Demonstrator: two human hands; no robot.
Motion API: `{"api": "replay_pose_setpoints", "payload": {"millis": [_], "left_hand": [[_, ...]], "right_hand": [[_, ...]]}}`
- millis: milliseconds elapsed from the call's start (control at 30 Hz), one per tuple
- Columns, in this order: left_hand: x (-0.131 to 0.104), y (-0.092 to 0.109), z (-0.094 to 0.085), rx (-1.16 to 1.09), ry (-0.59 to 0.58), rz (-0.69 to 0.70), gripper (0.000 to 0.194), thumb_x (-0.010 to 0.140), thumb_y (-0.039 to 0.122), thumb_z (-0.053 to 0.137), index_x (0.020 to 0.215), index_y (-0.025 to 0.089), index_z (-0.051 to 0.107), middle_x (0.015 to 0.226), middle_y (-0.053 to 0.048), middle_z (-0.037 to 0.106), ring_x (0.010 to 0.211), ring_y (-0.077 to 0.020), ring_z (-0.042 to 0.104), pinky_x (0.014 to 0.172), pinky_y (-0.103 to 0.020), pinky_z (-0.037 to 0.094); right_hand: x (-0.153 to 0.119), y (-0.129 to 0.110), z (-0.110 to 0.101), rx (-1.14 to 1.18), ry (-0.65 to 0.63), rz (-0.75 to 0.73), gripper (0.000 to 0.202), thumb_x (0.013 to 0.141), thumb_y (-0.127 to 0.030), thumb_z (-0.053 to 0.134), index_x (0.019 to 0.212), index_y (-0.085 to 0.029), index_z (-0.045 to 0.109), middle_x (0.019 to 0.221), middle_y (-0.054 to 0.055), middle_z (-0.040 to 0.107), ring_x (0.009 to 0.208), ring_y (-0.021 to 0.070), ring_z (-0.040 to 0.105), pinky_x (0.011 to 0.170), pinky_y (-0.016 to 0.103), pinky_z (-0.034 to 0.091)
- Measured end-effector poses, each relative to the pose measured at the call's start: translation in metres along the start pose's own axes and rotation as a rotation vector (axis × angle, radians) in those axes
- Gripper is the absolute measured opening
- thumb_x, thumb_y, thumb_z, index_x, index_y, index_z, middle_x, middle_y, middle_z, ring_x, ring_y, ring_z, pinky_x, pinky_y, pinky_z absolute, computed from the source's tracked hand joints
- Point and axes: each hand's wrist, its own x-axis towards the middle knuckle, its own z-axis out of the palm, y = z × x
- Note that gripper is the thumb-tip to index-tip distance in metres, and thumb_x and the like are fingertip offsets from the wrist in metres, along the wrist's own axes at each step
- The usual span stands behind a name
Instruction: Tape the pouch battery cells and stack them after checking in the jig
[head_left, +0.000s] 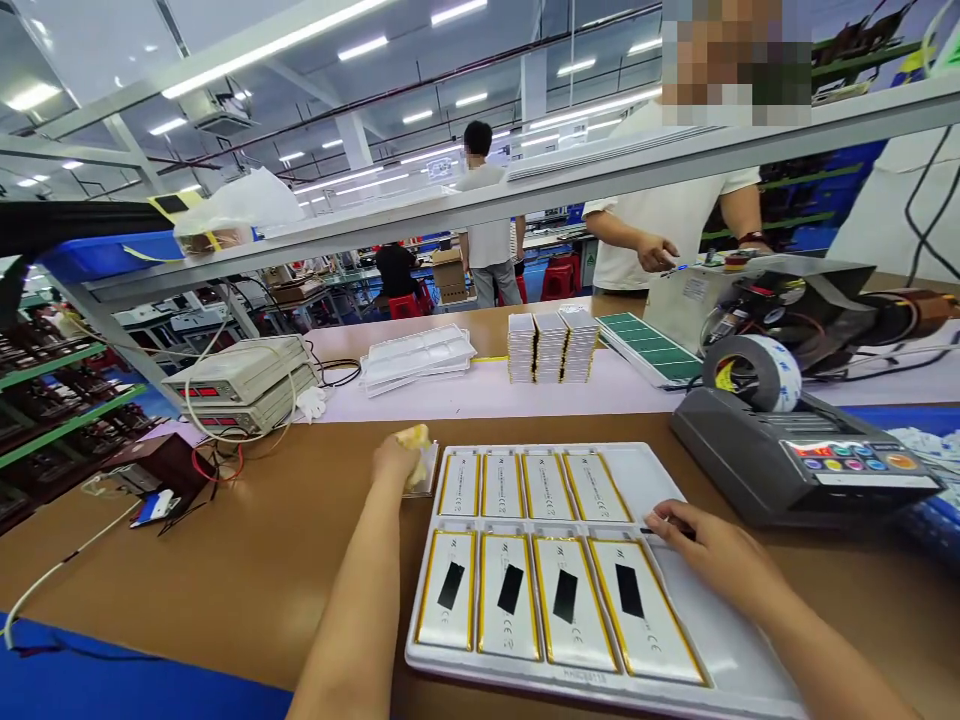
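Observation:
A white plastic tray (pixel 720 620) lies on the brown mat, holding two rows of flat white battery packs with yellow edges. Each pack in the front row, such as the rightmost one (pixel 652 640), bears a black strip (pixel 630 591); the back-row pack (pixel 596 487) has none. My left hand (pixel 394 462) is closed around a yellowish cloth (pixel 415 440) beside the tray's back left corner, over a small flat silvery item (pixel 425 482). At the tray's right side my right hand (pixel 686 532) has its fingers curled together, with a small dark piece at the fingertips.
A grey tape dispenser (pixel 802 460) with a tape roll (pixel 754 373) stands right. Stacked white packs (pixel 551 348), white trays (pixel 416 357) and a green-topped panel (pixel 652 345) lie behind. Instruments (pixel 244 385) sit left. A metal shelf crosses above; a person (pixel 664 225) stands across the table.

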Motion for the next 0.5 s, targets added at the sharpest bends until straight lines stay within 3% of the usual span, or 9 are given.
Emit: {"api": "replay_pose_setpoints", "payload": {"millis": [100,367,500], "left_hand": [[-0.002,-0.005,-0.007,-0.015,0.04,-0.012,0.054,0.065,0.037,0.051,0.115,0.02,0.04,0.111,-0.013,0.053,0.094,-0.0267,0.053,0.064,-0.032,0.041],[-0.006,0.018,0.022,0.063,-0.077,-0.01,0.062,0.052,0.032,0.064,0.109,0.018,0.044,0.104,-0.017,0.055,0.089,-0.0314,0.053,0.063,-0.037,0.041],[-0.003,0.012,0.02,0.083,-0.076,-0.02,0.061,0.051,0.034,0.064,0.107,0.019,0.046,0.108,-0.017,0.052,0.094,-0.0318,0.051,0.066,-0.037,0.041]], "right_hand": [[-0.001,-0.001,0.001,-0.004,0.011,-0.012,0.045,0.072,-0.062,0.034,0.087,-0.027,0.056,0.084,0.001,0.063,0.075,0.0195,0.057,0.059,0.026,0.037],[-0.002,-0.006,0.005,-0.038,0.031,0.021,0.048,0.071,-0.064,0.034,0.091,-0.026,0.056,0.09,0.002,0.063,0.078,0.021,0.057,0.061,0.027,0.037],[-0.004,-0.001,0.007,-0.01,0.043,-0.024,0.043,0.073,-0.058,0.038,0.091,-0.024,0.055,0.095,0.004,0.062,0.084,0.0211,0.056,0.066,0.027,0.038]]}}
